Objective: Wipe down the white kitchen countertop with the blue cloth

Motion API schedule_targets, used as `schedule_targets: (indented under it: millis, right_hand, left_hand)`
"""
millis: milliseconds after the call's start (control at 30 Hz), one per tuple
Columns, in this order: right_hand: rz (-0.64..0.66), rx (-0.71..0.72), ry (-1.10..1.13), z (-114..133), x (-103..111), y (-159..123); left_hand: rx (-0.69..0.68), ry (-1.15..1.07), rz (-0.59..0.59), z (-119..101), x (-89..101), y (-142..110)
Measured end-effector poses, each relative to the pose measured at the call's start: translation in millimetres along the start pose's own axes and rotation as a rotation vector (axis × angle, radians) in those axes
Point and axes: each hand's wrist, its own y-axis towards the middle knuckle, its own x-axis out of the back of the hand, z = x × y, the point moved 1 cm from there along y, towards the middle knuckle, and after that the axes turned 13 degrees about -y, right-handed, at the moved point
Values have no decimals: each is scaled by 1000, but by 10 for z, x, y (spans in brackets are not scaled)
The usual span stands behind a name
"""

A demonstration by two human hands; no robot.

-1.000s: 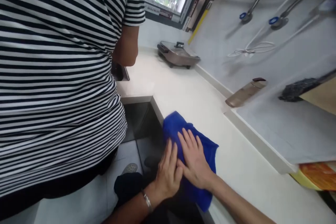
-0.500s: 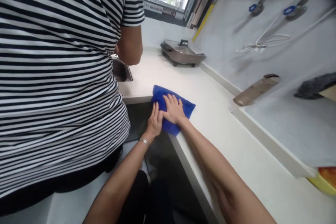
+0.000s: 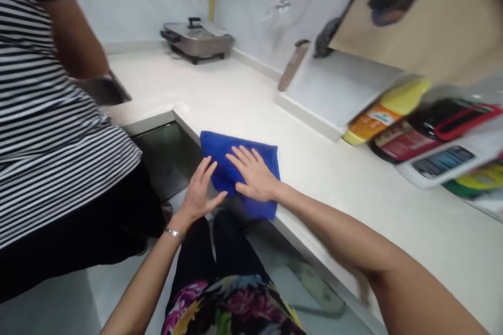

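At the worktop [image 3: 236, 99] edge, a blue cloth [image 3: 264, 165], soft, light and limp, lies flat under the spread right hand [image 3: 253, 174]. The spread left hand [image 3: 198, 191] rests at its edge. Best gripped by a corner.

Left hand [image 3: 200, 191] at the edge of a blue cloth [image 3: 223, 159], right hand [image 3: 253, 175] flat on it, white desk [image 3: 165, 84], lidded electric pan [image 3: 196, 39] beyond, striped-shirt person [image 3: 31, 115] alongside
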Motion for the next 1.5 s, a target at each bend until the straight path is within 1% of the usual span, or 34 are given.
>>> schedule_targets:
  millis: [33, 100, 167, 233, 300, 400, 467, 533, 600, 667, 700, 767, 900, 1000, 1067, 1167, 1233, 1367, 1500]
  right_hand:
    - [-11, -5, 9, 3, -3, -266]
    - [-34, -25, 19, 27, -1, -808]
    - [-52, -65, 17, 73, 8, -1345]
    - [-55, -135, 0, 135, 9, -1856]
    - [-52, -235, -26, 208, -11, -2332]
    - [-78, -436, -85, 335, -88, -3007]
    - [-79, -580, -156, 437, -162, -3453]
    - [-59, -712, -237, 556, -242, -3881]
    - [-61, -845, -320, 677, -319, -4247]
    - [-93, -950, -392, 772, -391, -4497]
    - [-113, -980, -418, 801, -425, -4571]
    - [-146, -991, -444, 821, -479, -4629]
    - [-156, -935, -458, 776, -495, -4557]
    - [-110, -873, -443, 744, -434, -4487]
    - [-73, -839, -419, 728, -378, -4453]
    - [-31, -805, -376, 695, -304, -4398]
    - [-15, -783, -354, 649, -269, -4324]
    - [12, -695, -271, 473, -206, -4030]
    - [35, -557, -116, 196, -117, -3658]
  left_hand:
    - [-62, 1, 36, -118, -23, 28]
    - [-181, -21, 150, -348, -125, 92]
    - [-295, -49, 274, -570, -301, 125]
    - [-405, -75, 351, -783, -534, 116]
    - [-497, -112, 379, -991, -794, 82]
    - [-572, -211, 425, -1324, -1195, 38]
    - [-615, -282, 485, -1586, -1462, 15]
    - [-686, -326, 537, -1878, -1715, -34]
    - [-757, -335, 538, -2156, -1924, -122]
    - [-794, -319, 488, -2355, -2060, -226]
    - [-804, -307, 463, -2412, -2100, -272]
    - [-809, -291, 432, -2443, -2128, -334]
    - [-816, -298, 464, -2333, -2042, -326]
    - [-776, -338, 508, -2242, -1891, -225]
    - [-762, -397, 594, -2176, -1756, -127]
    - [-782, -459, 738, -2037, -1530, 24]
    - [-779, -473, 767, -1923, -1388, 113]
    - [-709, -518, 744, -1736, -1157, 303]
    - [-524, -602, 610, -1609, -942, 570]
